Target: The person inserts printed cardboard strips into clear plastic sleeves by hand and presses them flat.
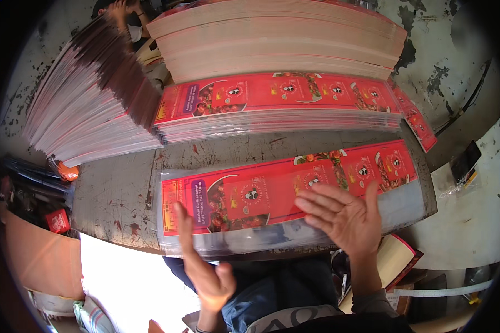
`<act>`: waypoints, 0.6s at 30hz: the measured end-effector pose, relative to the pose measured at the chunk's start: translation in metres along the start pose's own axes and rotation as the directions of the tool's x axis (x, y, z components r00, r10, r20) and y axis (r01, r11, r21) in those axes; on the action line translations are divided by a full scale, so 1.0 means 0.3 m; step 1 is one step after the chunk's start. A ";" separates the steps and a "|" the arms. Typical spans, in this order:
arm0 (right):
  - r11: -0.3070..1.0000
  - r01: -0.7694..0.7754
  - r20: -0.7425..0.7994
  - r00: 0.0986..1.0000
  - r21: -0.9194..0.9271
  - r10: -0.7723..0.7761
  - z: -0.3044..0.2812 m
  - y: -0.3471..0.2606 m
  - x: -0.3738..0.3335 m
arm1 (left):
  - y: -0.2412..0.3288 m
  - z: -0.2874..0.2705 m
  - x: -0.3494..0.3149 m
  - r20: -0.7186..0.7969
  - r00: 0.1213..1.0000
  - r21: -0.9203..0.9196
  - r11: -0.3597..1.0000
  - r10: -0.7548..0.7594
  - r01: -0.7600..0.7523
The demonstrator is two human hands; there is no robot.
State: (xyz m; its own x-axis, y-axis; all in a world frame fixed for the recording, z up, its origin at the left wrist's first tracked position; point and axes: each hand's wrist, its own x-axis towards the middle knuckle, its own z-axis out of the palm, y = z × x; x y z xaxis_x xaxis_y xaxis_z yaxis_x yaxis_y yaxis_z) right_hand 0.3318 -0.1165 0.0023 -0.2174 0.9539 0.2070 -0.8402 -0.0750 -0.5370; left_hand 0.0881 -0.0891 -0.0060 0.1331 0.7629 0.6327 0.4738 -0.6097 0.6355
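A long red printed sheet (283,197) with food pictures lies across the near part of the table. Around it is a clear plastic sleeve (244,243), whose bare strip shows along the near edge. Over the sleeve's left end, my left hand (203,272) is open on edge with fingers stretched out, holding nothing. My right hand (347,219) is also open, palm turned partly up, above the right half of the sheet. Whether either hand touches the plastic, I cannot tell.
Behind lies a stack of sleeved red sheets (283,119). A taller pile of pale-edged sheets (278,41) rises beyond it, and a leaning sleeved stack (78,105) stands at left. Another person's hand (119,11) shows at the far left. A phone-like dark object (465,161) is at right.
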 end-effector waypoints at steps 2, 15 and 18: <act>0.988 -0.135 0.009 0.991 -0.073 0.136 0.080 0.084 0.034 | 0.067 0.063 -0.065 0.109 0.993 -0.213 0.977 0.038 -0.014; 0.288 0.466 0.476 0.879 -0.836 -0.042 0.257 0.380 0.073 | 0.048 0.011 -0.063 0.061 0.970 -0.113 0.964 -0.234 0.240; 0.152 0.494 0.473 0.868 -0.856 -0.155 0.319 0.401 0.044 | 0.011 -0.045 -0.044 0.004 0.962 0.016 0.962 -0.272 0.271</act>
State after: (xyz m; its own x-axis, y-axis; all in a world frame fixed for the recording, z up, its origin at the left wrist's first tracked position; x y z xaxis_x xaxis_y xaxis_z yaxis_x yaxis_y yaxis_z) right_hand 0.1801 -0.1408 0.0187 -0.2928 0.7018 0.6494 0.1904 0.7084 -0.6797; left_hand 0.0761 -0.1041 -0.0063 0.0026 0.9006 0.4347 0.5057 -0.3762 0.7764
